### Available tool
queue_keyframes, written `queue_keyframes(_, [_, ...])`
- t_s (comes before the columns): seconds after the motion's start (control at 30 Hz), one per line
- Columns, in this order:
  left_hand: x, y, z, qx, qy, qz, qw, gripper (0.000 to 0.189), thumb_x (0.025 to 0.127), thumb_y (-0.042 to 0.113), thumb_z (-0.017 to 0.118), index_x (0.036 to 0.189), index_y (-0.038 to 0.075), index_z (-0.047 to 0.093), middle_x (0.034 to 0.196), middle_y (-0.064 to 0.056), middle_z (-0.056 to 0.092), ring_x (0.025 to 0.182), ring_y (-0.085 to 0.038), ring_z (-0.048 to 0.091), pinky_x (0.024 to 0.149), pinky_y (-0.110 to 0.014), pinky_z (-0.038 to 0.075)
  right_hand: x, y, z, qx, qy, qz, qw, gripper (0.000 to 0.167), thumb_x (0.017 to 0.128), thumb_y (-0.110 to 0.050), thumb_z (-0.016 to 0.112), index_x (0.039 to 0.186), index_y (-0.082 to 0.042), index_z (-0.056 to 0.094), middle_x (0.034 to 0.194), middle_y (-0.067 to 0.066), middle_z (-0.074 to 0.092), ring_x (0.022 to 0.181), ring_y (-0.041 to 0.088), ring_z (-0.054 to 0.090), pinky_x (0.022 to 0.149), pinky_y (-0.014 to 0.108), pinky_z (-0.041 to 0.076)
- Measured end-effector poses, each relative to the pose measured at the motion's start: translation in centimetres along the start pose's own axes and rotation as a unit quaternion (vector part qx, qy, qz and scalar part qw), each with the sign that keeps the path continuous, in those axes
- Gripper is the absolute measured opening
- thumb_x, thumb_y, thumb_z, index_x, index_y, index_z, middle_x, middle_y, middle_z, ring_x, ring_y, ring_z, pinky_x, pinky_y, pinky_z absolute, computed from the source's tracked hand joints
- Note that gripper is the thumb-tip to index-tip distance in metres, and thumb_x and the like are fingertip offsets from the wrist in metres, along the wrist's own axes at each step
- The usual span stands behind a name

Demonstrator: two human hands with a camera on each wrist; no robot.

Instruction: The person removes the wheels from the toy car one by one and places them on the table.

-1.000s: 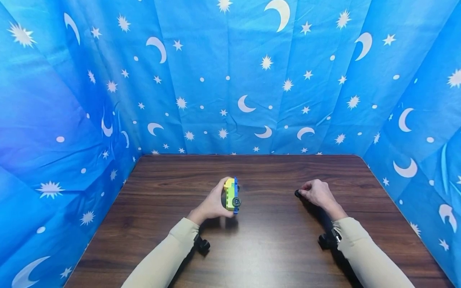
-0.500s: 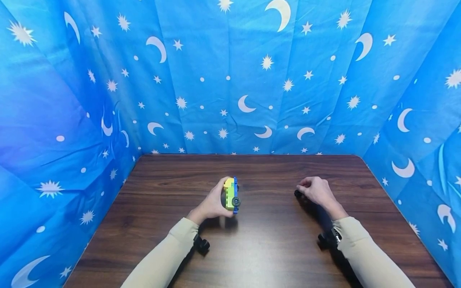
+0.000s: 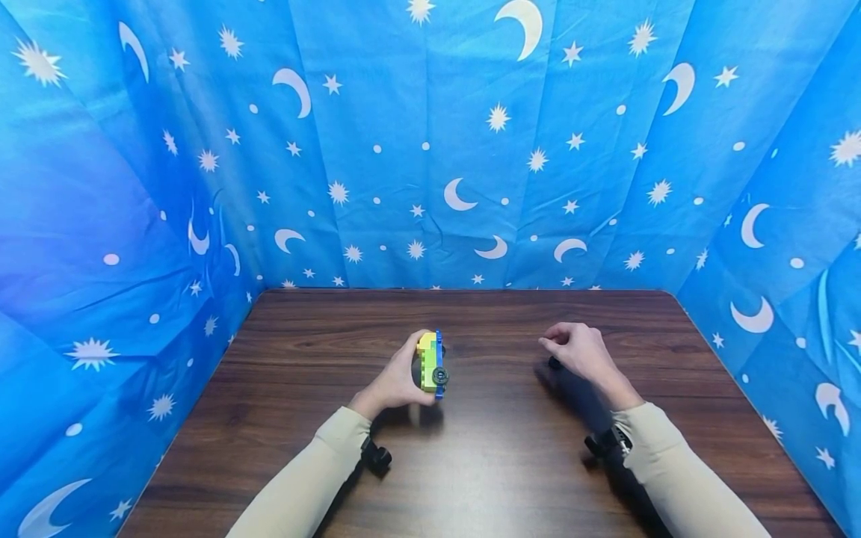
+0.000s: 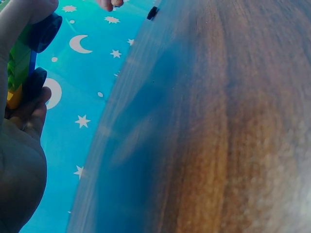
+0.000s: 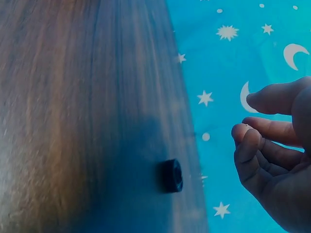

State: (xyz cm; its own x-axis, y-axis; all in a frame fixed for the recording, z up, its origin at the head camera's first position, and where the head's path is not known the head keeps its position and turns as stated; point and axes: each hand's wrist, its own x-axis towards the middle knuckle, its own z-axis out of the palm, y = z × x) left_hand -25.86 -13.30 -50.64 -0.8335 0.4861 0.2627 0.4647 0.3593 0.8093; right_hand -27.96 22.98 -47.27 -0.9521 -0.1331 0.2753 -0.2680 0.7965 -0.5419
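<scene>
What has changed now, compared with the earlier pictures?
The right hand has let go of the black wheel and moved a little to the left and farther from the person; it holds nothing now. The wheel stays on the table, and the left hand still holds the toy car.

The location is a draped booth of the type used for recording. Blue fabric (image 3: 377, 112) printed with white moons, stars and dots encloses the far, left and right sides of the worktop (image 3: 498, 456). Visible creases and folds identify the enclosure as hanging cloth. The worktop has a dark wood-grain finish and rounded far corners. Black wrist cameras (image 3: 378, 457) are worn at both pale sleeves (image 3: 303, 474). The type of building cannot be determined.
</scene>
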Motion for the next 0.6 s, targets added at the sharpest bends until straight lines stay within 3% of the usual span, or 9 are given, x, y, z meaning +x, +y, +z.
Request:
queue_keyframes(0.23, [-0.1, -0.1, 0.1, 0.003, -0.002, -0.010, 0.9999, 0.107, 0.058, 0.015, 0.086, 0.147, 0.017, 0.026, 0.129, -0.003, 0.051, 0.117, -0.018, 0.052, 0.107, -0.047, 0.040, 0.0, -1.2, 0.0, 0.006, 0.004, -0.001, 1.0000, 0.018, 0.087, -0.028, 0.070, 0.092, -0.010, 0.074, 0.078, 0.001, 0.072, 0.067, 0.011, 0.061, 0.063, 0.030, 0.048])
queue_keyframes(0.6, [0.0, -0.1, 0.1, 0.001, 0.003, -0.005, 1.0000, 0.108, 0.056, 0.013, 0.086, 0.147, 0.018, 0.027, 0.127, -0.004, 0.051, 0.115, -0.018, 0.052, 0.106, -0.045, 0.040, -0.1, -3.4, -0.2, 0.023, 0.014, -0.035, 0.9990, 0.015, 0.088, -0.027, 0.071, 0.092, -0.013, 0.074, 0.076, -0.003, 0.071, 0.066, 0.010, 0.061, 0.063, 0.031, 0.048])
